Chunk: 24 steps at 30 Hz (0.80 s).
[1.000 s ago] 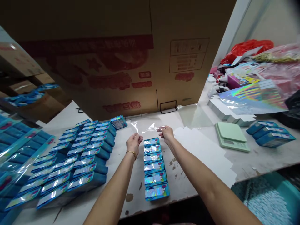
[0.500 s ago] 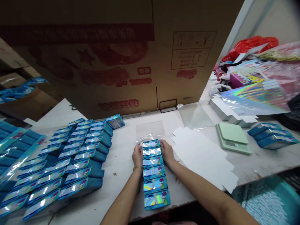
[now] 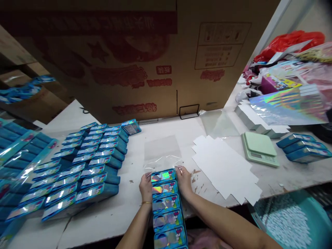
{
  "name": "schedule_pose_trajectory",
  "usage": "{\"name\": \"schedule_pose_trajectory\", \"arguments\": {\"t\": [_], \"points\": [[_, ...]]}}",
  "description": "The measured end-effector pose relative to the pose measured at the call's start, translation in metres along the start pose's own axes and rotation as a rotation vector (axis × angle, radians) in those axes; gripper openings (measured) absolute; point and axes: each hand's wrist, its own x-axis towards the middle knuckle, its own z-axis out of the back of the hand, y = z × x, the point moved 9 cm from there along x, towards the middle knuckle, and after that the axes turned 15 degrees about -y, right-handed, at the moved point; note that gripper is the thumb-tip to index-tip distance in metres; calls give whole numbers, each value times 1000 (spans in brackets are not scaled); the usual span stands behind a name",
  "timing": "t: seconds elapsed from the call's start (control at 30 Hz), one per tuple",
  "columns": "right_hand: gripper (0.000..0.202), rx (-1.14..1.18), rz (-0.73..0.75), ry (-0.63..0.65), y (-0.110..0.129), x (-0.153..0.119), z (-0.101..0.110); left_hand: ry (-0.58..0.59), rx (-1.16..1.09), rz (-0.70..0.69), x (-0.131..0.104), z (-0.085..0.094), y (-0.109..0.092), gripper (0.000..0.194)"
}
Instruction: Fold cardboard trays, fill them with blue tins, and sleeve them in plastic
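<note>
A row of several blue boxes with shiny holographic faces (image 3: 166,202) runs from the table toward my body, its near end cut off by the frame. Around the row's far end lies a clear plastic bag (image 3: 163,150), flat on the table beyond the boxes. My left hand (image 3: 146,187) is closed at the left side of the bag's mouth, against the first box. On the opposite side, my right hand (image 3: 184,180) pinches the bag's edge beside that same box. Some fingertips are hidden by the boxes and film.
Rows of similar blue boxes (image 3: 88,162) stand at left, bagged ones (image 3: 23,152) beyond them. A large carton (image 3: 145,69) walls off the back. White card sheets (image 3: 225,166), a green scale (image 3: 260,148) and three blue boxes (image 3: 304,148) lie right. A teal tub (image 3: 315,211) sits below.
Both hands and the row of boxes have moved toward my body, so the row's near end leaves the frame. More of the clear bag now shows flat beyond the boxes. The view has shifted slightly.
</note>
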Motion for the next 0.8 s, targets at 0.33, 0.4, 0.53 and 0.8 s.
{"name": "schedule_pose_trajectory", "arguments": {"t": [0.33, 0.4, 0.53, 0.8], "points": [[44, -703, 407, 190, 30, -21, 28, 250, 411, -152, -35, 20, -17, 58], [33, -941, 627, 207, 48, -25, 24, 229, 512, -253, -35, 21, -27, 57], [20, -1094, 881, 230, 74, -25, 6, 82, 495, -621, -33, 25, -67, 40], [22, -935, 547, 374, 78, 16, -8, 320, 606, -705, -22, 0, -105, 20]]}}
